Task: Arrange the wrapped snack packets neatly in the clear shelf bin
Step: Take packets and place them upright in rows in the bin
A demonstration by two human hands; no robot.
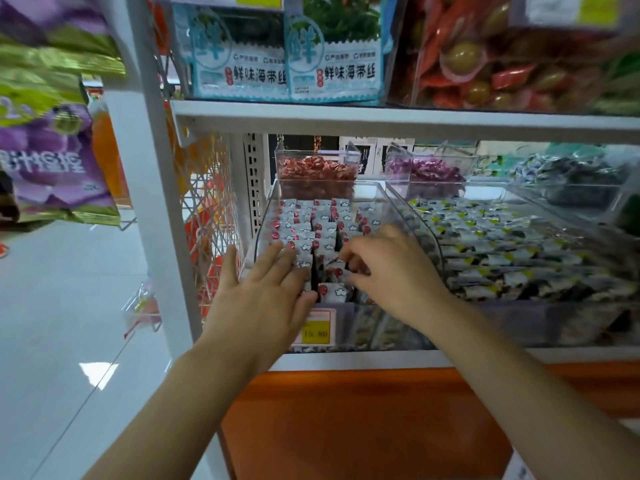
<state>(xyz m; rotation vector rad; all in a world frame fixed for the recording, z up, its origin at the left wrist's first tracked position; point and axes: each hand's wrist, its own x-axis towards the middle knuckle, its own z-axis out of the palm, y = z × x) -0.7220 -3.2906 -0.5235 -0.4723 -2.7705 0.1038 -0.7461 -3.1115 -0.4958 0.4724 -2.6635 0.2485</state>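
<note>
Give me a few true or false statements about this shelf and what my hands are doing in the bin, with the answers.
1. The left hand lies on the snack packets with straight fingers. True.
2. The right hand has curled fingers pinching at packets in the clear bin. True.
3. The price label on the bin's front is blue. False: it is yellow.
4. The neighbouring bin on the right holds nothing. False: it is full of wrapped packets with yellow-green marks.
5. The small box behind the clear bin holds red sweets. True.
</note>
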